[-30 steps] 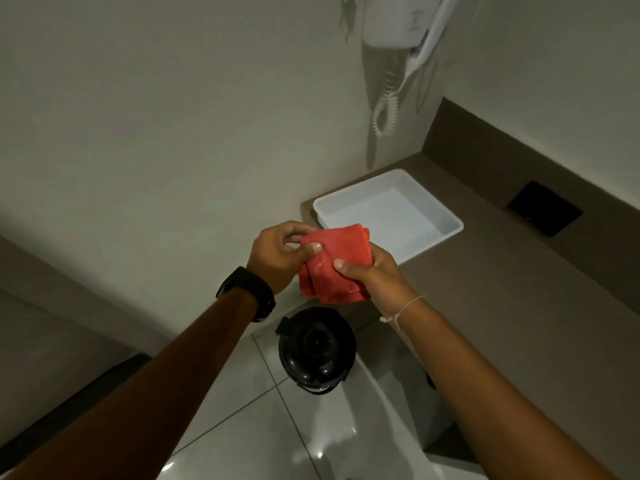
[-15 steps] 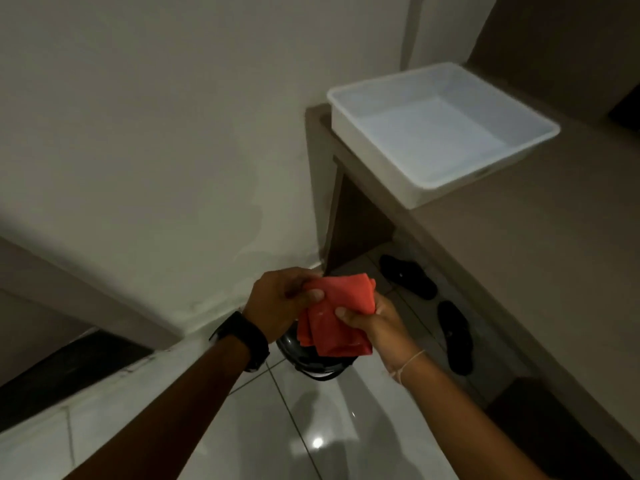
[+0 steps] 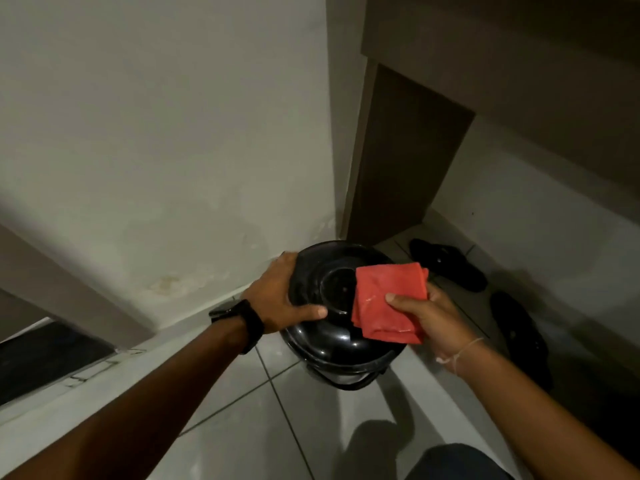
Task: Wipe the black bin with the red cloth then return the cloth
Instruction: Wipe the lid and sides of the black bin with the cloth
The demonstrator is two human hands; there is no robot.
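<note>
The black bin point(image 3: 329, 344) is round and glossy with a domed lid, and it stands on the tiled floor by the wall corner. My left hand point(image 3: 280, 299) grips the left rim of its lid, thumb lying across the top. My right hand point(image 3: 427, 315) holds the folded red cloth point(image 3: 388, 301) over the right side of the lid. I cannot tell whether the cloth touches the lid. A black watch sits on my left wrist.
A pair of black sandals point(image 3: 450, 263) lies on the floor under the brown counter point(image 3: 519, 74) at right. A white wall point(image 3: 156, 133) rises close behind the bin. Pale floor tiles point(image 3: 263, 427) spread in front, and my knee shows at the bottom edge.
I have crouched lower and the view has dropped below the counter. My left hand let go of the cloth and took hold of the bin lid. My right hand brought the cloth down over the bin.
</note>
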